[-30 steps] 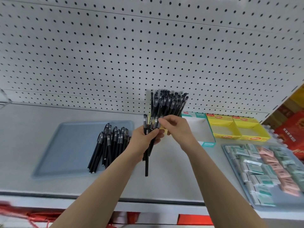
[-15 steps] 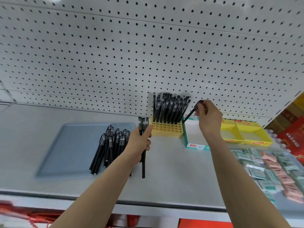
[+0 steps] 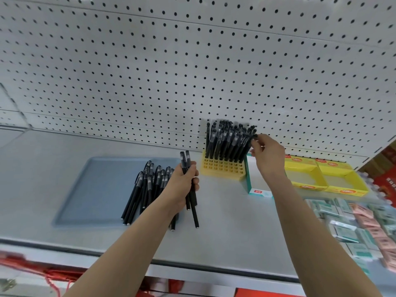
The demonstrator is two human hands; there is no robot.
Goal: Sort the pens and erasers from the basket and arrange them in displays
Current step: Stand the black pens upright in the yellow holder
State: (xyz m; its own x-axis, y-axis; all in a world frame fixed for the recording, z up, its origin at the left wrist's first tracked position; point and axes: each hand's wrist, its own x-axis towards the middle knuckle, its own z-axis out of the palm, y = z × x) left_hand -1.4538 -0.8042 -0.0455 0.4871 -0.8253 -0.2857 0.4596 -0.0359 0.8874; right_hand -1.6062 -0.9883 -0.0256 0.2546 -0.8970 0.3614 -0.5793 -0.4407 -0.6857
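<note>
While left hand curls round small bunch of black pens, upright above grey shelf, right hand pinches cap end of single pen at right edge of yellow grid holder packed with upright pens; loose pens lie on blue tray, left; wrapped erasers far right; print on pen barrels and red label on teal box too small to read.

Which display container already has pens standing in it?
The yellow grid holder, leftmost, with black pens upright; the teal box and yellow cardboard trays show none.
</note>
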